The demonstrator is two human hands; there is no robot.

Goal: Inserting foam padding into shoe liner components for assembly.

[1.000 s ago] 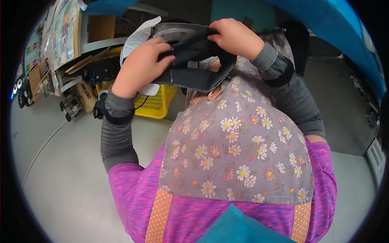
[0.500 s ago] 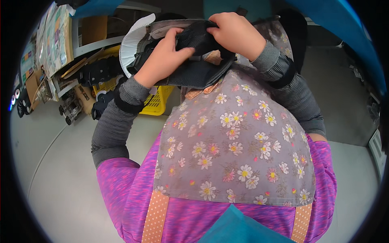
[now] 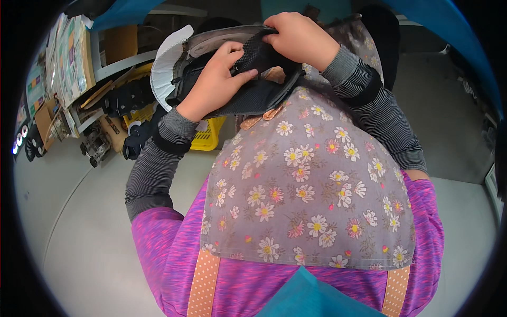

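Note:
A black fabric piece with a mesh inside (image 3: 248,100) lies open across my lap; it is shaped like a cap or a small bag, and its exact kind is unclear. A pale band runs along its far inner rim, and a stiff white strip (image 3: 166,66) with a scalloped edge curves up at its left side. My left hand (image 3: 214,82) reaches into the opening, fingers bent and thumb pressing the mesh. With its thumb and fingers, my right hand (image 3: 303,39) pinches the mesh at the far rim. An orange patch (image 3: 275,74) shows through the opening.
A grey flowered apron (image 3: 311,195) covers my front and lap. To the left stand a yellow plastic basket (image 3: 207,134), more black pieces (image 3: 127,98) and a rack with printed sheets (image 3: 68,61). Blue cloth (image 3: 443,37) hangs at the upper right.
My right hand has shifted slightly up and left along the rim. The left thumb has spread a little farther into the opening, and the white strip has moved slightly left.

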